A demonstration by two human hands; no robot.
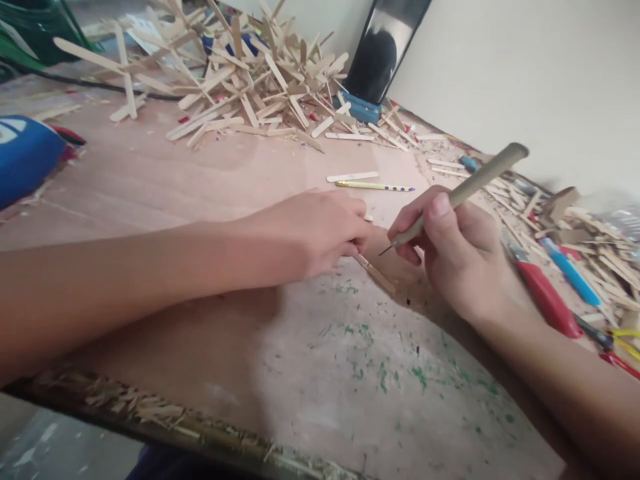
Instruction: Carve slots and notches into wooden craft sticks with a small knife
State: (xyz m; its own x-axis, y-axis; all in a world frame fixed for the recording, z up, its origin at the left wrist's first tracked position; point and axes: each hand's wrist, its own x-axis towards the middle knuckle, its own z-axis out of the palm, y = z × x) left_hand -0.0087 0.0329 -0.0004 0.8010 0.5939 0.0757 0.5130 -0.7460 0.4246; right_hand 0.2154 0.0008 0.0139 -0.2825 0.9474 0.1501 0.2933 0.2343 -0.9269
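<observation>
1. Pencil (375,186), yellow with dark spots, lies on the worktop (320,387); a loose stick (353,177) lies just beyond it.
2. On the near side of the pencil, the left hand (325,233) has its fingers curled closed on a wooden stick (377,275); the stick's near part slants out from under the fingers, while the rest is covered; a pale scrap shows past the knuckles, and I cannot tell whether it belongs to the same stick.
3. Nearer than the pencil and to its right, the right hand (453,247) grips a thin-tipped tool (487,175) like a pen, thumb and fingers closed round the handle; the tip points down near the wooden stick, though whether it touches anything is hard to tell.
4. Beyond the pencil rises a stick heap (260,87), partly hiding something dark blue; behind the pencil's right end, a black upright object (385,53) is cut off at the top.
5. Well right of the pencil lie a red-handled tool (547,300) and a blue-handled tool (573,273), both blurred; far left of it, a blue object (25,157) is cropped.
</observation>
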